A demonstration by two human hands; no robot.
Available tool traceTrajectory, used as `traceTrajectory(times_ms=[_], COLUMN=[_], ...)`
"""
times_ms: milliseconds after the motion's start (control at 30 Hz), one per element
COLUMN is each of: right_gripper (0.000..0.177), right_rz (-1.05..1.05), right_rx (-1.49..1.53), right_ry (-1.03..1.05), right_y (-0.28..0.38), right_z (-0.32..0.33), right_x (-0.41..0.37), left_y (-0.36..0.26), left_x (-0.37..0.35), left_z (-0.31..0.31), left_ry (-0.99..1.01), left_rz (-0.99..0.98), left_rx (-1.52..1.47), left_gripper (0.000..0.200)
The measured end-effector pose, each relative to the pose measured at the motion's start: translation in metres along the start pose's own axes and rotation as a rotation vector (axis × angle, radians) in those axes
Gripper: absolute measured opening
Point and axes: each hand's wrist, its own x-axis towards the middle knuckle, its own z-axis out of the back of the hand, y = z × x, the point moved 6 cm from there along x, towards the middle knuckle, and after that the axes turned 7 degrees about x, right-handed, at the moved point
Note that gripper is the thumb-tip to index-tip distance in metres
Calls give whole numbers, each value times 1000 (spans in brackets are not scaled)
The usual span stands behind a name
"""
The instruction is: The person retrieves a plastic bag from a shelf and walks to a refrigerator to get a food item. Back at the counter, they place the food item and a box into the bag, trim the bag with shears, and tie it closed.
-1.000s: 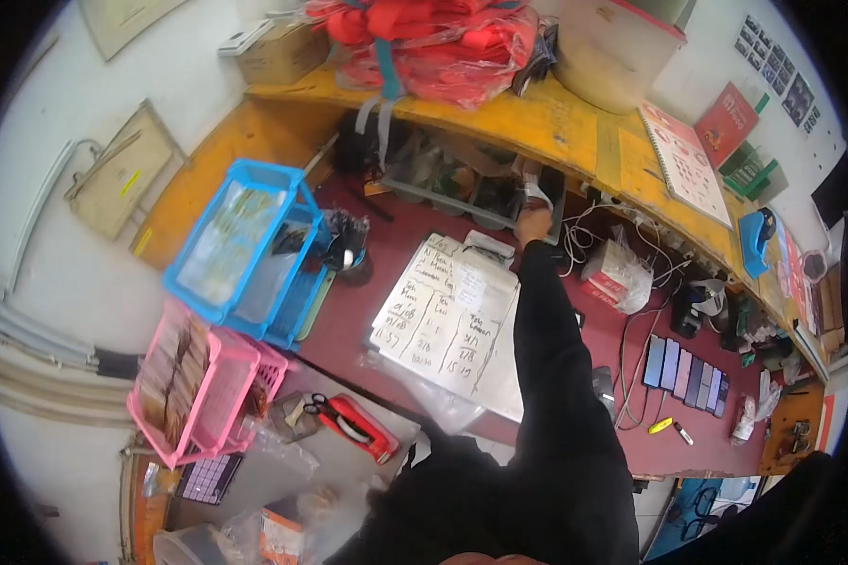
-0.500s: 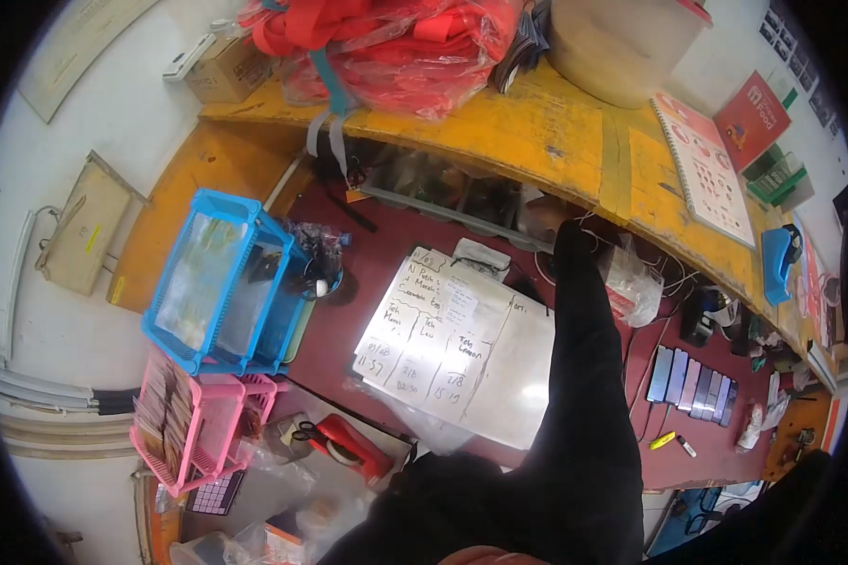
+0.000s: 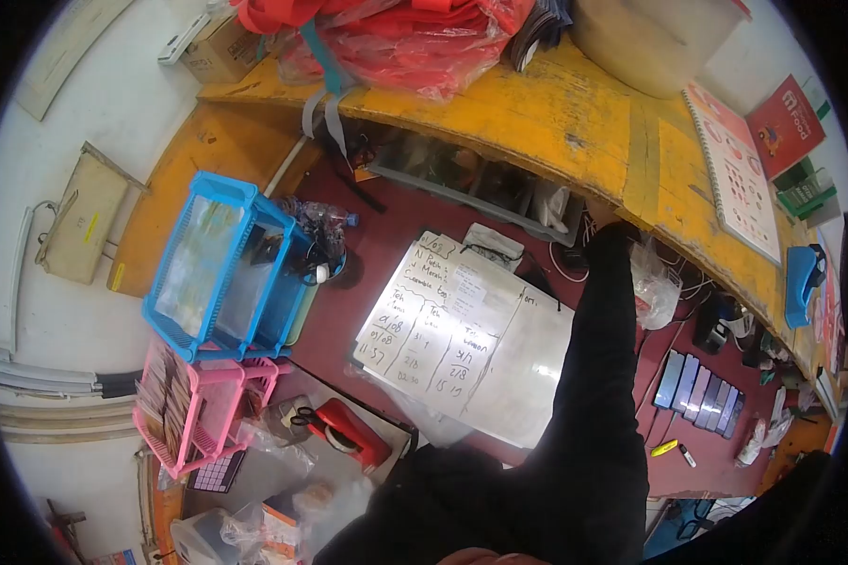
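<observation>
From the head view, the person has one arm in a long black sleeve (image 3: 598,358) stretched out over a maroon desktop (image 3: 499,444), with the cuff end going in under the front edge of a scuffed yellow wooden shelf (image 3: 556,127). The hand itself is tucked out of sight there, so can't tell if the fingers are spread, pressed together or pinching something. Nearest stuff to that spot: a long grey plastic tray with compartments (image 3: 499,215), sitting on the desk under the shelf. Its right end is just left of the cuff, but whether the fingers actually touch it, no idea, the shelf blocks that. A crumpled whitish bag (image 3: 550,205) is in the tray's right-hand compartment, the one closest to the sleeve. A thin white cable (image 3: 567,276) loops out right between tray and sleeve, and a crinkly clear plastic bag (image 3: 657,285) is just right of the sleeve. Below the tray there's a white board with black handwriting (image 3: 528,367) lying flat, the sleeve passing over its right edge. Further right, well apart from the cuff, is a row of flat phone-like slabs (image 3: 697,394). Other hand's not visible either.
</observation>
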Motion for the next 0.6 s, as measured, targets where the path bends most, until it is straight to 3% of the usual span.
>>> traceTrajectory(times_ms=[300, 433, 500, 567, 600], right_gripper=[27, 28, 28, 31, 33], right_rz=[-15, 103, 282, 469, 537], right_rx=[168, 221, 187, 99, -350], right_ry=[-174, -196, -174, -192, -65], right_y=[-22, -21, 2, 86, 120], right_z=[15, 5, -6, -1, -15], right_x=[-2, -13, -34, -93, -109], left_y=[13, 20, 26, 35, 40], left_x=[2, 7, 9, 15, 18], left_z=[23, 35, 43, 54, 57], left_ry=[-28, -34, -39, -42, -45], left_rz=[12, 10, 13, 21, 21], left_rx=[11, 7, -1, -19, -32], left_gripper=[52, 53, 53, 53, 53])
